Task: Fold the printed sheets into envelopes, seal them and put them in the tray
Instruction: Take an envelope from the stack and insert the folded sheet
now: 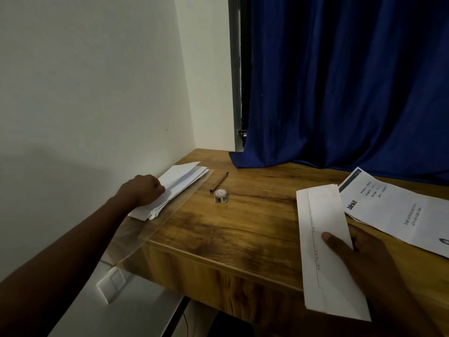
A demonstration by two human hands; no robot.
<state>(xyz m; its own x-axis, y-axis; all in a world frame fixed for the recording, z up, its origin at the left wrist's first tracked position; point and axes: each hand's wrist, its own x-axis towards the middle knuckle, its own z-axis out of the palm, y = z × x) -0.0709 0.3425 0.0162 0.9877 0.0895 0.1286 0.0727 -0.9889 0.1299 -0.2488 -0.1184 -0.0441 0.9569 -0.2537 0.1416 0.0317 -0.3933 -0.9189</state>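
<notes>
A clear plastic tray (187, 198) lies along the wall at the table's left edge, with a stack of folded white envelopes (179, 184) in it. My left hand (143, 190) rests on the near end of that stack, fingers curled around the papers. At the right, my right hand (359, 254) holds a long folded white sheet (323, 239) over the table's front edge, thumb pressed on top. Unfolded printed sheets (393, 210) lie flat at the far right. A small tape roll (221, 196) stands mid-table.
A brown pen (218, 182) lies just behind the tape roll. A blue curtain (340, 93) hangs over the back of the wooden table (243, 227). A white wall borders the left, with a wall switch (113, 280) below the table edge.
</notes>
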